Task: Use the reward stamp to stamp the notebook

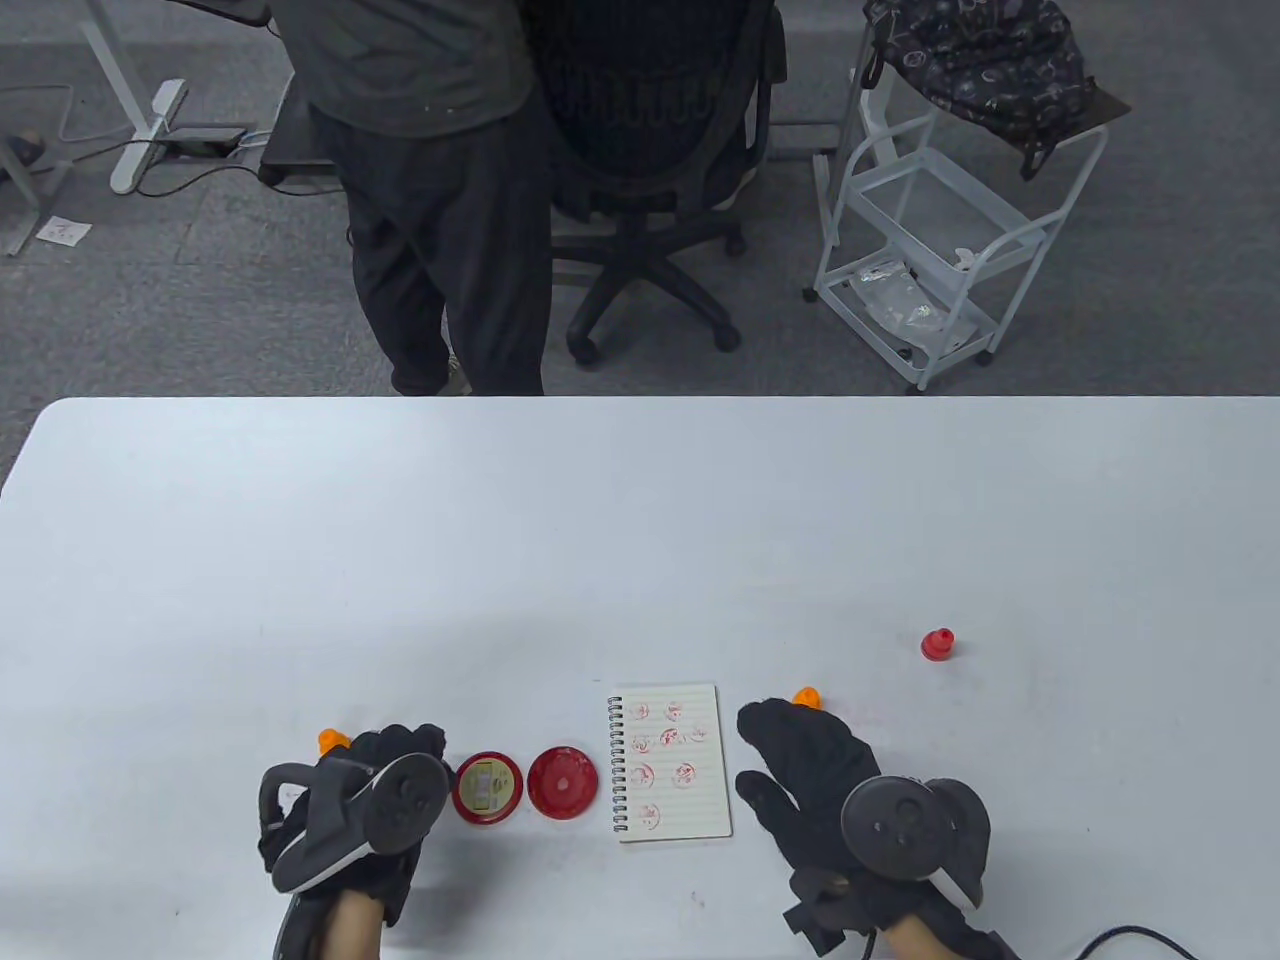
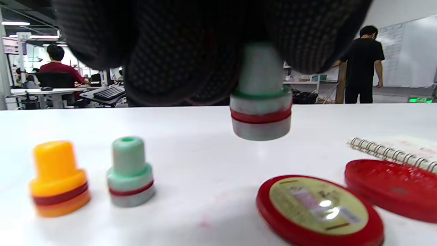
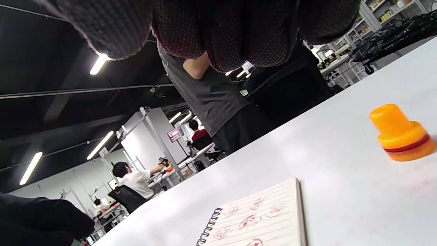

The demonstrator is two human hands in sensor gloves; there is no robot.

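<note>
Stamp [image 2: 261, 112] pinched in left hand [image 1: 350, 800], lifted off bench [image 1: 640, 520] left of ink pad [image 1: 487, 787]. Right hand [image 1: 810, 770] relaxed, empty, beside notebook [image 1: 672, 760]. Next, likely: ink, then press onto bare page space.

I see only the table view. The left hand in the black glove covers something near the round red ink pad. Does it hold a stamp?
Observer: Yes. The left hand grips a pale green plastic stamp with a red band by its handle. It seems lifted just off the white table.
Operator: I see one orange stamp behind that hand. Is anything else there?
Observer: A second pale green stamp stands upright beside the orange stamp, apart from it.
</note>
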